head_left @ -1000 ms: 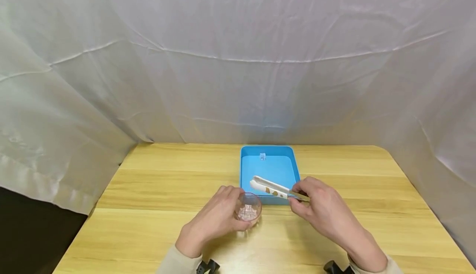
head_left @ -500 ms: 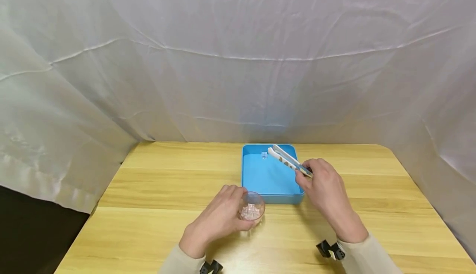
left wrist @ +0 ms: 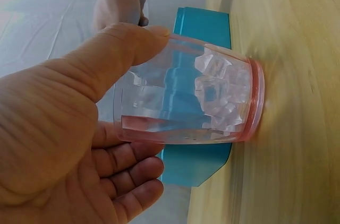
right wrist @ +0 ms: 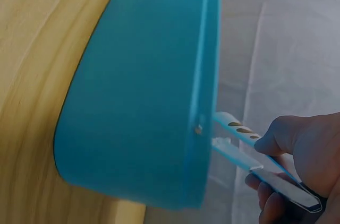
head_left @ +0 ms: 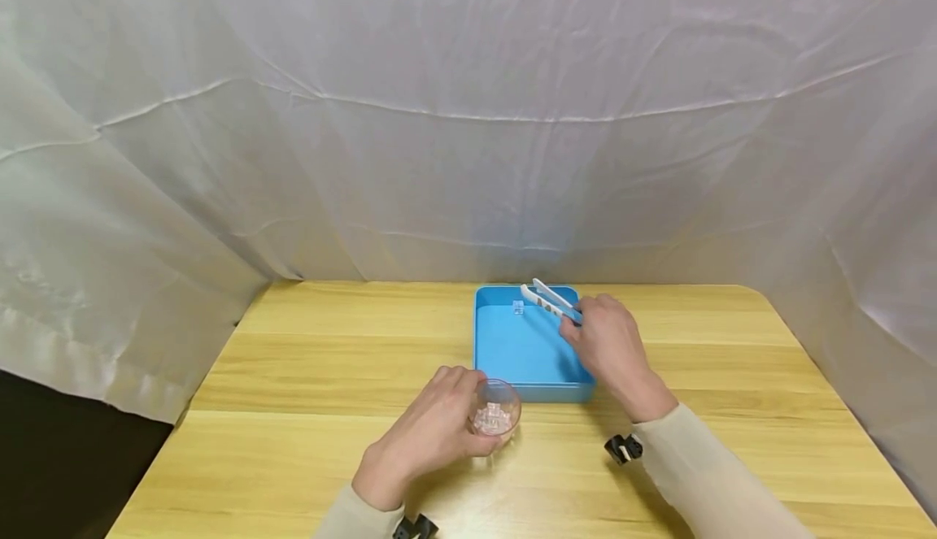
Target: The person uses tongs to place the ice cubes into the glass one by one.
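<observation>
A clear, pink-tinted cup (left wrist: 183, 96) stands on the table with several clear ice-like cubes (left wrist: 220, 88) at its bottom. My left hand (head_left: 428, 425) grips the cup near its rim, thumb on one side and fingers on the other. My right hand (head_left: 607, 344) pinches a pair of tongs (head_left: 545, 299) with white, brown-spotted arms. The tong tips stand apart over the back of the blue tray (head_left: 530, 360), right beside a single clear cube (head_left: 518, 307) lying at the tray's rear wall. In the right wrist view, the tray's side hides the tong tips.
Both hands work above a light wooden table (head_left: 315, 376). A grey-white curtain (head_left: 439, 181) hangs right behind the table's back edge and along both sides. The tray's raised wall (right wrist: 138, 86) stands between the right wrist camera and the tray's inside.
My right hand has carried the tongs from above the cup and tray front to the tray's back, near the lone cube. My left hand still holds the cup in place.
</observation>
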The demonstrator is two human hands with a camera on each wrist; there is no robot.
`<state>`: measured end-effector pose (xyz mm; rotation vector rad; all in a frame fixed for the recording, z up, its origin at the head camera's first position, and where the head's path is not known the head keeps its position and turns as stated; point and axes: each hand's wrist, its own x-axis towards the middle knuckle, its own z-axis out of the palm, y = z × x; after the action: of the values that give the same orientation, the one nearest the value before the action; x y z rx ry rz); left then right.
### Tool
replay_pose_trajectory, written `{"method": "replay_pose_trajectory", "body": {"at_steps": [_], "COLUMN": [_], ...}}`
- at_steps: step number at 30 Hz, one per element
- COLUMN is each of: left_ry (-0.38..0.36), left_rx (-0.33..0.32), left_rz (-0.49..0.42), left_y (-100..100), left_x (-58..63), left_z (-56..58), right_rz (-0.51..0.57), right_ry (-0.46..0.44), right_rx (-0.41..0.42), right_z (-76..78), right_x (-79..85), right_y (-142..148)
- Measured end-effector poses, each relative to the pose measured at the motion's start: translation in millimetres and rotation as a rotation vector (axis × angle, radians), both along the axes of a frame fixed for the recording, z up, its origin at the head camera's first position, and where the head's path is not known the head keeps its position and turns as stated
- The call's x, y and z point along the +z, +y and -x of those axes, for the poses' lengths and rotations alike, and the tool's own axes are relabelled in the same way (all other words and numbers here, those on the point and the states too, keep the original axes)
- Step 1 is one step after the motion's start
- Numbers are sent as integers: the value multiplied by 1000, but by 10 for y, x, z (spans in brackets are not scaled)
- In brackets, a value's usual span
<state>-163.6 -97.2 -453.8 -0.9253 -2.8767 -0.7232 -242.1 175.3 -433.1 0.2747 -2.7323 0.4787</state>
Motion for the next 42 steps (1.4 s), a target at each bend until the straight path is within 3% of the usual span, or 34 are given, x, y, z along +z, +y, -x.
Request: {"method": "replay_pose_trajectory", "body": {"at_steps": [5,18,26,42], "left_ry": [-2,-13,-20,-14], "left_rx": [1,4,3,6], "left_rz": [2,-6,-7,-4], "left_y": [4,29,44,66], "left_x": [-13,2,-4,-2], "left_z": [3,11,5,26], "right_rz": [-31,-50,-87,-153], "right_ry": [-27,-71,-142,-89], "right_rx": [1,-32,-65,-56], "right_z": [68,63,117,133], "right_x": [-48,-92,-182,-209], "right_y": [-81,-212,-274,-290]}}
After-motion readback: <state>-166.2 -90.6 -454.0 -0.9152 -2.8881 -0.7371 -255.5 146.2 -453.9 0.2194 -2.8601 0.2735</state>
